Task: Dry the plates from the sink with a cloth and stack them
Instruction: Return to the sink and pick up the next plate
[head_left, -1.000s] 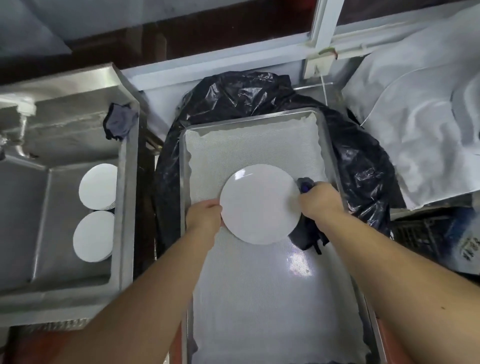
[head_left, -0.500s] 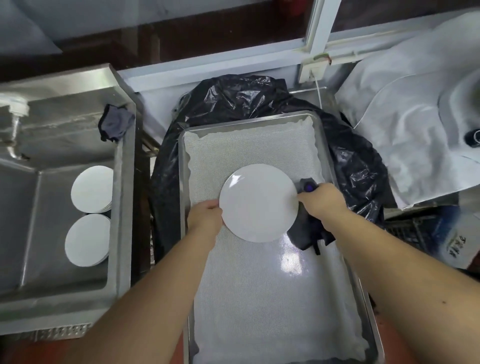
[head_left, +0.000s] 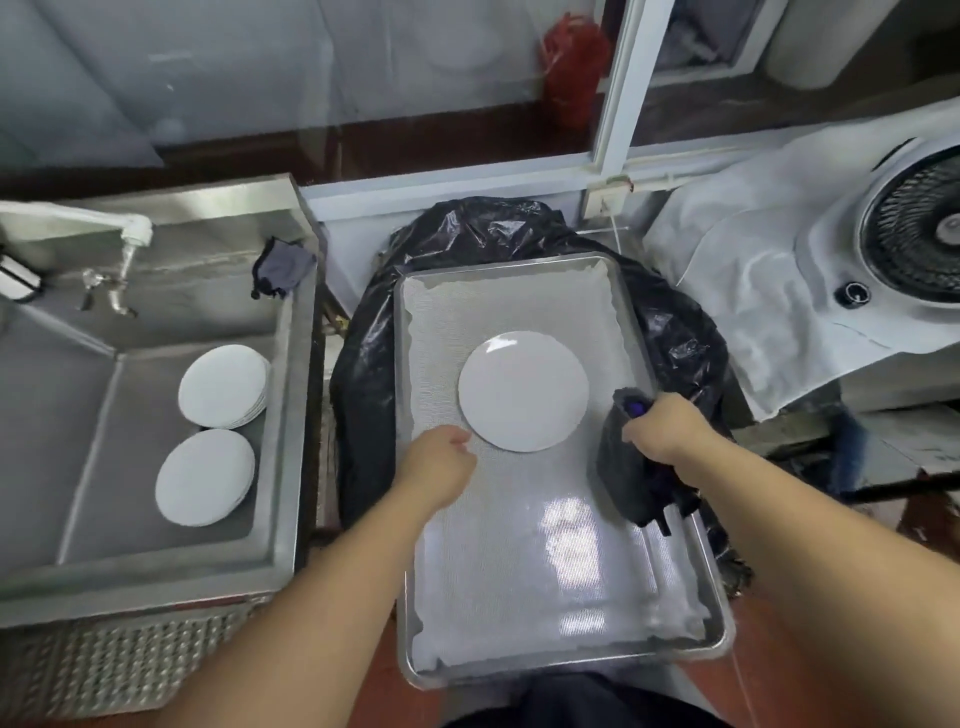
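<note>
Plates (head_left: 221, 387) wait in the sink (head_left: 291, 364) at left as the left hand (head_left: 441, 460), loosely curled and holding nothing, hovers beside a glossy white plate (head_left: 522, 389) lying flat on the lined tray (head_left: 722, 631), while the right hand (head_left: 667, 428) grips a dark cloth (head_left: 621, 467).

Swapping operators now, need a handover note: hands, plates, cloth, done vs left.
Left hand: holds nothing, just off the near-left edge of the plate.
Right hand: grips the dark cloth.
Done: that plate lies flat on the lined tray, released.
Left: two stacks in the sink, far stack and near stack; dry each, stack on the tray plate.
</note>
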